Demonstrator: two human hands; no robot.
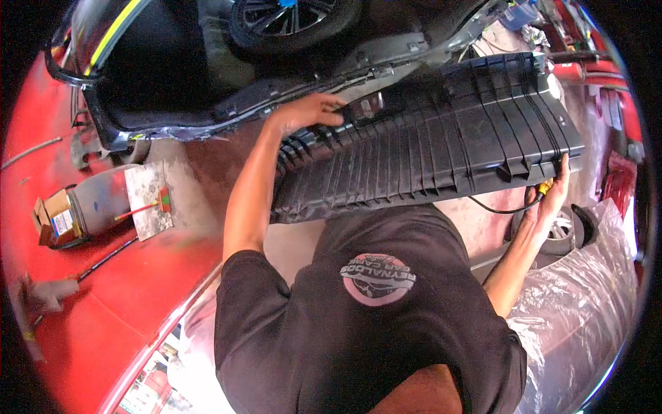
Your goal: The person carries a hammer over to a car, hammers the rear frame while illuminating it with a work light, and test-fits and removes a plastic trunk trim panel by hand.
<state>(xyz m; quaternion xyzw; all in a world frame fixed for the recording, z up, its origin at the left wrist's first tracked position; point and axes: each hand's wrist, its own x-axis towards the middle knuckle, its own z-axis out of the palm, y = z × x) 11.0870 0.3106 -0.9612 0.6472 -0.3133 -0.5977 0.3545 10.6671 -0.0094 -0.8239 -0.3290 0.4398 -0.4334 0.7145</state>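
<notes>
A long black ribbed plastic trim panel (407, 148) lies across the front of my body, its right end tilted away from me. My right hand (552, 190) grips its near right corner, one finger up along the edge. A yellow piece (545, 187) with a black cable (507, 209) shows at that palm; whether I hold it too is unclear. Over the far left edge of the panel is my left hand (314, 114), its fingers apart and pointing right. Near those fingertips a small shiny part (371, 105) sits on the panel.
Beyond the panel is a car's open dark cargo area (158, 76) with a wheel (289, 21) inside. At left, a red car surface (103, 297) carries an opened cardboard box (58, 221). Clear plastic sheeting (579, 297) covers something at right, near another wheel (560, 231).
</notes>
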